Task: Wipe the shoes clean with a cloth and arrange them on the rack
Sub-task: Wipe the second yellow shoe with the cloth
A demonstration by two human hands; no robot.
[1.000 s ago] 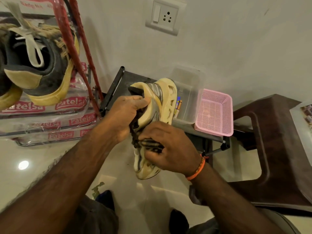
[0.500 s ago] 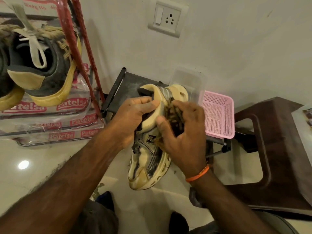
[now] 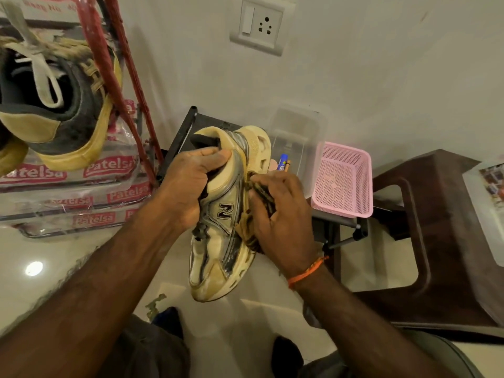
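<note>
Mid-wipe | left hand (image 3: 188,186) gripping sneaker (image 3: 226,214) collar | right hand (image 3: 283,214) pressing bunched cloth (image 3: 259,192) against midsole | racking pending

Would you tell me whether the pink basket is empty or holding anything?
Empty: the pink basket shows only its bare mesh floor and walls.

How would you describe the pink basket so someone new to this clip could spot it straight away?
Start at the wall socket and drop down to the low black stand against the wall. On its right end sits the pink basket, beside a clear plastic tub. It is the only pink item, with perforated mesh walls, whereas the tub next to it is see-through.
</note>
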